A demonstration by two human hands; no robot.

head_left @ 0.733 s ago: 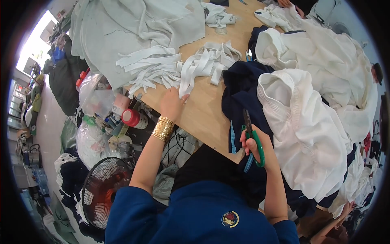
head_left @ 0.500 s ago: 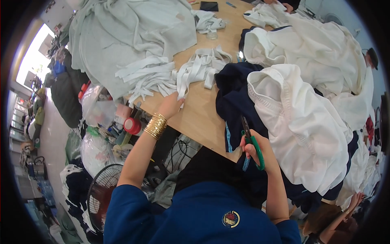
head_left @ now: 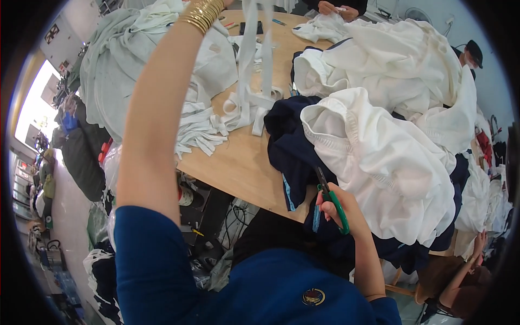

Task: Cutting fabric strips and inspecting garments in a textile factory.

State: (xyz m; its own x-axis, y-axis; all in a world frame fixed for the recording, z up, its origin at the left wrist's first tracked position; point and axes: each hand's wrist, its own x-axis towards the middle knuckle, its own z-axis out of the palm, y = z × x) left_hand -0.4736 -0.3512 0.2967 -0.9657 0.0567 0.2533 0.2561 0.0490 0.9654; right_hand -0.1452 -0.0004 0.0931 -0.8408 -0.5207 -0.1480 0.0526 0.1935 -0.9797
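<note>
My left arm is raised high, gold bangles (head_left: 203, 13) on the wrist, and my left hand (head_left: 225, 3) is almost cut off by the top edge. Long white fabric strips (head_left: 250, 59) hang from it down to a loose heap of strips (head_left: 246, 105) on the wooden table (head_left: 244, 162). My right hand (head_left: 338, 208) rests at the table's near edge, gripping green-handled scissors (head_left: 331, 197) with the blades pointing up against a navy garment (head_left: 292, 146).
A big pile of white garments (head_left: 379, 157) covers the table's right side and pale grey-green cloth (head_left: 124, 65) the left. Another person's hands (head_left: 336, 8) work at the far end. Bags and clutter (head_left: 70, 151) fill the floor on the left.
My left hand has lifted from the strip heap on the table to high above it, pulling white strips up with it. The right hand has stayed put with the scissors.
</note>
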